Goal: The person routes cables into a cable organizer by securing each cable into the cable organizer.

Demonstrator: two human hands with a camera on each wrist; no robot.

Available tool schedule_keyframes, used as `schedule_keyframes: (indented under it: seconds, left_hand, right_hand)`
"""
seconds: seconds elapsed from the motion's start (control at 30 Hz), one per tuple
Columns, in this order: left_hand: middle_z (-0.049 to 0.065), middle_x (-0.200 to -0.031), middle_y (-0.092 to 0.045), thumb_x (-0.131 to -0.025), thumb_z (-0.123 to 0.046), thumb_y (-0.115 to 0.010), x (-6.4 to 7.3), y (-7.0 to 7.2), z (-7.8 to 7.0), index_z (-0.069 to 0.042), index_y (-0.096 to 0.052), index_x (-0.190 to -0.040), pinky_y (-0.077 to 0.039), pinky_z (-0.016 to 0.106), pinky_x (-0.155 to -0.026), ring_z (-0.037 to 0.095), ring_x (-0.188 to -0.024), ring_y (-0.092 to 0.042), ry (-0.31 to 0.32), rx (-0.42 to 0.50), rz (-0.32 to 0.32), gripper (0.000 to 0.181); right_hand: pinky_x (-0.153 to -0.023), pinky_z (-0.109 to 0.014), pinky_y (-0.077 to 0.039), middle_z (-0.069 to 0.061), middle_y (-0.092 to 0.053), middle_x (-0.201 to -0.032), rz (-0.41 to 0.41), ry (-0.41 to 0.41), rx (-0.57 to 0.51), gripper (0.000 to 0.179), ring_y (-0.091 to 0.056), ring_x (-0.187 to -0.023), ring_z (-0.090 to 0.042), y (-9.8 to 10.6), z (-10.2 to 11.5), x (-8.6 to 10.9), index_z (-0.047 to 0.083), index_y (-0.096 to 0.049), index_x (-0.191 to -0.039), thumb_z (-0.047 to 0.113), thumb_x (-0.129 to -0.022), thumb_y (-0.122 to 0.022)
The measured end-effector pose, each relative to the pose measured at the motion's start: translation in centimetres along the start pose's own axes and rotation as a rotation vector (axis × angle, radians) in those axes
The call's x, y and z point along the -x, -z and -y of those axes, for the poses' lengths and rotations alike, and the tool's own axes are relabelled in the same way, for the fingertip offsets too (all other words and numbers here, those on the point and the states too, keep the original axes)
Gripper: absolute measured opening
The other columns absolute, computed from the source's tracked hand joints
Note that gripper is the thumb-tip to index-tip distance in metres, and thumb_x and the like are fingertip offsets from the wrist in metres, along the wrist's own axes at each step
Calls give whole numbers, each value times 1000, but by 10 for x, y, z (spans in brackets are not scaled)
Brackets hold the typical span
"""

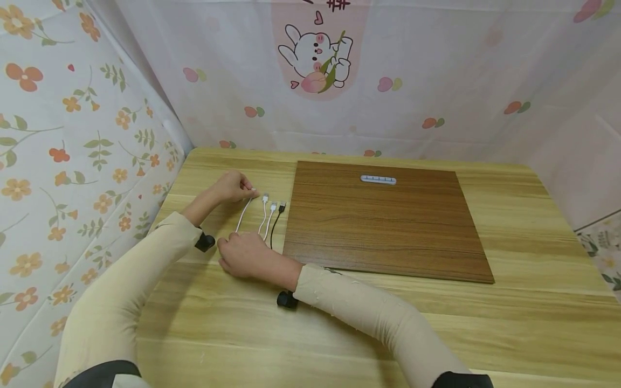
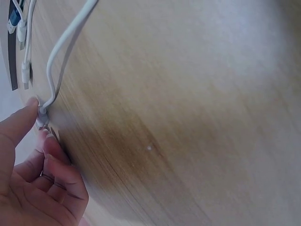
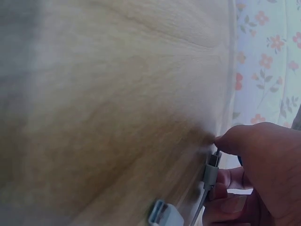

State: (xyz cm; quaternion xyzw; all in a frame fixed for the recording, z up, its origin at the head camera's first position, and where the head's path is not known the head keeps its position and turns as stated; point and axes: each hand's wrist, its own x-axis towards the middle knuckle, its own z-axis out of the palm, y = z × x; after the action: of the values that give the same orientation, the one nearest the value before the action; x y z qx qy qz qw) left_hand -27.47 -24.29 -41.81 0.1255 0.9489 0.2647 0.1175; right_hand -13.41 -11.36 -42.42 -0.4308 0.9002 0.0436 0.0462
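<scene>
In the head view my left hand (image 1: 234, 187) pinches the far end of a white charging cable (image 1: 243, 214) at the table's left. Its small white plug (image 2: 42, 118) sits between thumb and fingertips in the left wrist view. My right hand (image 1: 248, 256) is at the cable's near end. There, its thumb and fingers hold a slim white plug (image 3: 211, 175) with a metal tip, close over the tabletop. A wider white plug (image 3: 170, 217) lies beside it. To the right of the left hand are two more white cables (image 1: 262, 220) and a black cable (image 1: 275, 227), their near ends hidden by my right hand.
A dark brown wooden board (image 1: 388, 231) lies to the right of the cables, with a small pale strip (image 1: 378, 179) near its far edge. The light wood table (image 1: 524, 215) extends around it. Patterned cloth (image 1: 233, 64) hangs behind and at the left.
</scene>
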Motion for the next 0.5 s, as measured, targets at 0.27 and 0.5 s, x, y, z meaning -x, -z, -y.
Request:
schedule_keyframes:
  seconds: [0.27, 0.5]
  left_hand:
    - [6, -74, -59, -95, -22, -75, 4, 0, 0, 4, -67, -90, -41, 32, -66, 19, -67, -50, -30, 3, 16, 28]
    - [6, -72, -57, -96, -18, -73, 5, 0, 2, 4, -65, -87, -40, 33, -67, 20, -68, -49, -43, 5, 2, 25]
  right_hand:
    - [-57, -34, -53, -1, -66, -100, 6, 20, 16, 34, -64, -81, -14, -1, 0, 2, 15, -65, -118, 43, -106, -49]
    - [-58, -33, -53, 0, -66, -99, -2, 19, 25, 34, -64, -81, -13, 0, -1, 2, 16, -65, -115, 44, -106, -49]
